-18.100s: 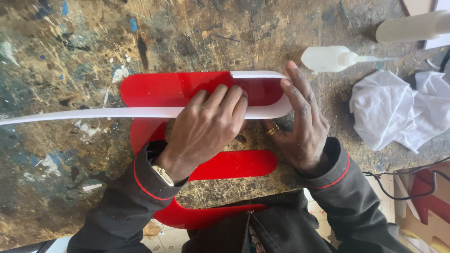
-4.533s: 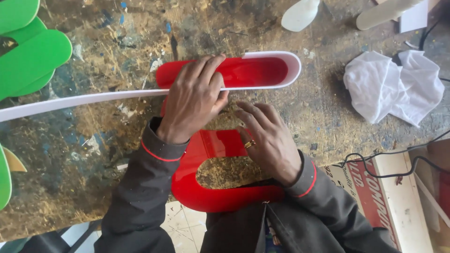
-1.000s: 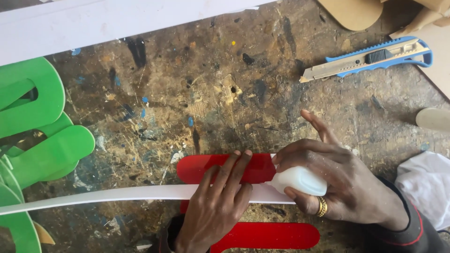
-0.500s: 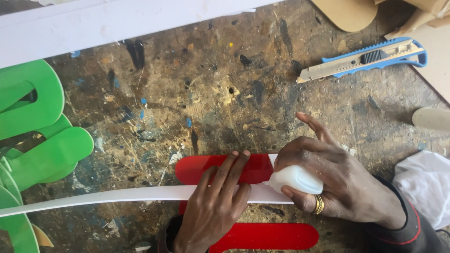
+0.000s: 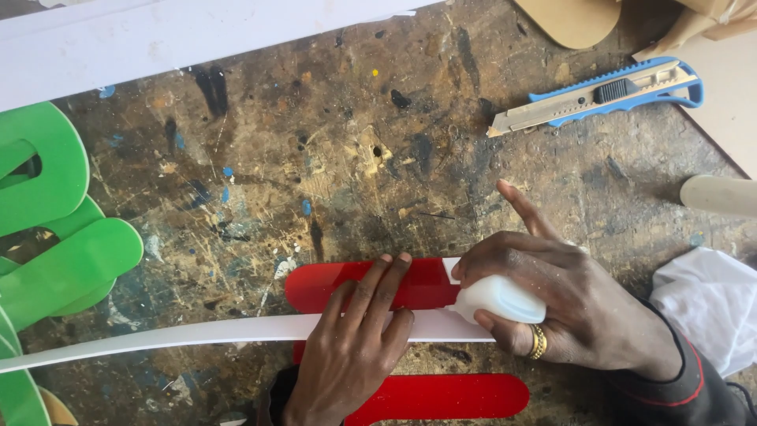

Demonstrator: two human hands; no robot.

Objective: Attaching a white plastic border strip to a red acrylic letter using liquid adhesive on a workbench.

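Note:
A red plastic letter shape lies flat on the stained workbench near its front edge. A long white strip runs from the left edge across the red shape. My left hand presses flat on the strip, fingers spread over the red plastic. My right hand, with a gold ring, grips a small white squeeze bottle whose tip meets the strip's right end at the red shape's edge.
A blue utility knife lies at the back right. Green plastic letter shapes sit stacked at the left. A white board spans the back. A white cloth and a white tube are at the right.
Over the last second my right hand with the bottle has shifted slightly right along the strip's end. Earlier, both hands pressed the strip around the red shape without the bottle.

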